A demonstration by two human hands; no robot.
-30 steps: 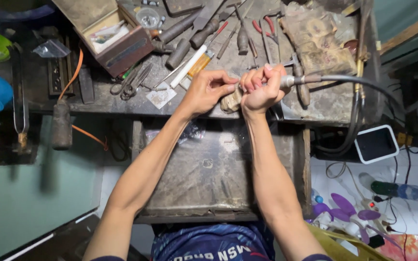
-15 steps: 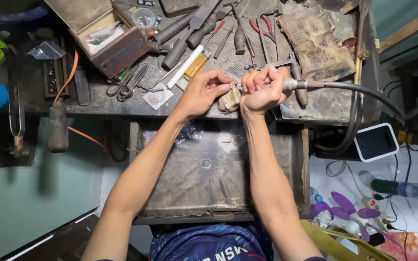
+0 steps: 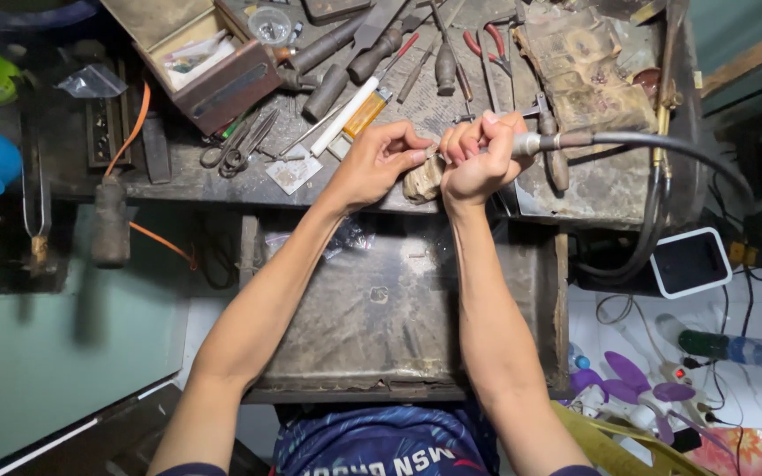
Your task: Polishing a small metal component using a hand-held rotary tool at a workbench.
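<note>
My right hand point(image 3: 481, 157) is closed around the metal handpiece point(image 3: 533, 144) of a rotary tool, whose black flexible shaft point(image 3: 663, 159) curves off to the right. My left hand point(image 3: 372, 164) pinches something small at its fingertips, right against the tool's tip; the piece itself is too small to make out. Both hands meet over a worn wooden bench peg point(image 3: 422, 181) at the front edge of the dirty workbench point(image 3: 575, 189).
Pliers point(image 3: 487, 44), files, scissors point(image 3: 240, 150) and a brown open box point(image 3: 213, 66) crowd the bench. A metal catch tray point(image 3: 381, 308) sits under my arms. A hammer point(image 3: 109, 220) hangs left. A small white device point(image 3: 688, 262), a purple fan and bottles lie on the floor at right.
Both hands stay together at the bench peg with only slight shifts; the view has tilted a little.
</note>
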